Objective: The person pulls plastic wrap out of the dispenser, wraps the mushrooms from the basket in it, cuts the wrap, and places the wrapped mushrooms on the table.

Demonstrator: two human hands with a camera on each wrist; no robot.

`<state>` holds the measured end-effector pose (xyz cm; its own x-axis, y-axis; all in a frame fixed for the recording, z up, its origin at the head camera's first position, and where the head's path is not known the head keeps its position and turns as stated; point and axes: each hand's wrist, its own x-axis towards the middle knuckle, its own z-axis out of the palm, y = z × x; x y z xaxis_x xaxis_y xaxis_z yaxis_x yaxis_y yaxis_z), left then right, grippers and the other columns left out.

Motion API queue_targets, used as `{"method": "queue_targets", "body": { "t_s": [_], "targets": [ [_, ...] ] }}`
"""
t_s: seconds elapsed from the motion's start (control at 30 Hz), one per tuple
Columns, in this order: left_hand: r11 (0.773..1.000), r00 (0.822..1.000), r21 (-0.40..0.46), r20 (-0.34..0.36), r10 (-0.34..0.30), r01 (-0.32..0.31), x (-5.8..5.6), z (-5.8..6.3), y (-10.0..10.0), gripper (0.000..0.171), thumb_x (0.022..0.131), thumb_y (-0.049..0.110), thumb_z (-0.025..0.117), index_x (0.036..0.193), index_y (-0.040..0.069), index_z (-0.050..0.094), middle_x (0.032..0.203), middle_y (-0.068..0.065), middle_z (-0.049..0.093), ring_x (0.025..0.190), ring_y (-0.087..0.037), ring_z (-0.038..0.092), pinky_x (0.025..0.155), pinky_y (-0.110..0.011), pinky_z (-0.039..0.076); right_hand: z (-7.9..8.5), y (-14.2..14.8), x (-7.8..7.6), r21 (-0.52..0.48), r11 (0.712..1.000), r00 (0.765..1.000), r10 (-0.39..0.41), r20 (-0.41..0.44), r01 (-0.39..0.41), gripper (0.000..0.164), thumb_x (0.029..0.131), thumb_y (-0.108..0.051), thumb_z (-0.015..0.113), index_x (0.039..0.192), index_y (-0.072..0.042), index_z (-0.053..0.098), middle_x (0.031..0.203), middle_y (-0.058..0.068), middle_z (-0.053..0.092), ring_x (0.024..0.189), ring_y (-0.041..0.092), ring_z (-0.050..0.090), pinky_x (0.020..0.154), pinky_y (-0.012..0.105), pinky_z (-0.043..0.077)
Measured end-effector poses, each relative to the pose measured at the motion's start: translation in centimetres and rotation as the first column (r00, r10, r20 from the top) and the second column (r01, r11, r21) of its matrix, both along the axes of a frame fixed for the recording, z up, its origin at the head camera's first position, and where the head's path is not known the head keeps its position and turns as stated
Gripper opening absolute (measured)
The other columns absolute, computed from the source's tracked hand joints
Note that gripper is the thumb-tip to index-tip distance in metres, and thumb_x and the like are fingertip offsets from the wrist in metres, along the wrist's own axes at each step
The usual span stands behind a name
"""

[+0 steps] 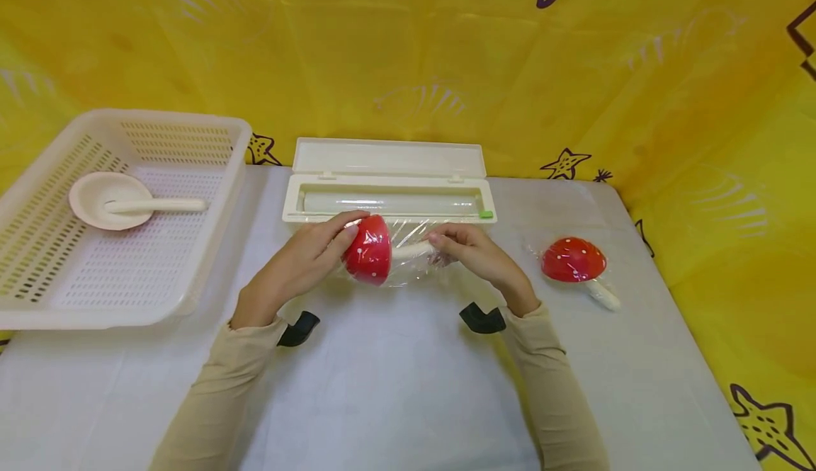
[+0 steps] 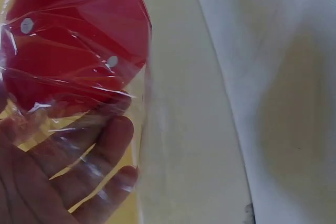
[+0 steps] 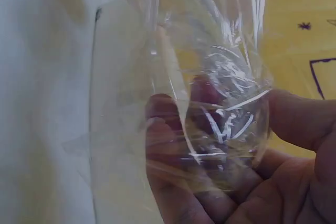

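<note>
A toy mushroom (image 1: 372, 251) with a red, white-dotted cap and a pale stem lies sideways between both hands, wrapped in clear cling film (image 3: 231, 72). My left hand (image 1: 302, 262) holds the cap from the left, over the film; in the left wrist view its fingers lie below the red cap (image 2: 79, 35). At the stem's end my right hand (image 1: 474, 253) pinches the gathered film, with thumb and fingers on either side of it in the right wrist view. Just behind stands a cream film dispenser box (image 1: 293, 202), lid up, with a film roll (image 1: 389, 200) inside.
Another film-wrapped toy mushroom (image 1: 574, 260) lies on the white table (image 1: 382, 400) at the right. A white slotted basket (image 1: 219, 244) stands at the left, holding an unwrapped pale mushroom (image 1: 117, 202), hollow side up. A yellow patterned cloth (image 1: 408, 46) hangs behind the table.
</note>
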<state>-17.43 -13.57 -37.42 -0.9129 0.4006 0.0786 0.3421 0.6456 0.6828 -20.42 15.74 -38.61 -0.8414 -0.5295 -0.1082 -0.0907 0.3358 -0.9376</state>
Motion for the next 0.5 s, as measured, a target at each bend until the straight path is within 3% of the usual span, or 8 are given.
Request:
{"method": "queue_targets", "body": {
  "t_s": [0.13,0.27,0.5],
  "targets": [
    [1.0,1.0,-0.018,0.002,0.004,-0.004,-0.3,-0.8,0.1,0.043,0.105,0.029,0.044,0.146,0.016,0.047,0.135,-0.014,0.061,0.121,-0.034,0.059,0.102,-0.054,0.049,-0.7,0.0,-0.3,0.023,0.999,1.0,0.027,0.005,-0.027,0.026,0.103,-0.014,0.051,0.114,0.006,0.064,0.091,0.008,0.063,0.081,0.014,0.059,0.075,0.022,0.053],
    [0.999,1.0,-0.035,0.007,0.006,-0.006,-0.5,-1.3,0.3,0.044,0.104,0.031,0.047,0.142,0.008,0.045,0.127,-0.016,0.066,0.113,-0.033,0.064,0.097,-0.051,0.052,-1.4,0.0,-0.6,0.056,0.998,0.999,0.043,-0.017,-0.042,0.027,0.103,-0.012,0.051,0.115,0.008,0.064,0.093,0.014,0.064,0.082,0.015,0.057,0.074,0.023,0.052],
    [1.0,0.996,-0.012,0.09,0.003,-0.002,-0.7,-1.9,0.7,0.037,0.102,0.032,0.054,0.128,0.007,0.047,0.118,-0.013,0.067,0.104,-0.026,0.066,0.087,-0.043,0.056,-3.1,0.0,-1.1,0.115,0.991,0.997,0.075,-0.013,-0.073,0.023,0.101,-0.01,0.054,0.112,0.008,0.063,0.09,0.017,0.063,0.076,0.017,0.054,0.069,0.024,0.048]
  ]
}}
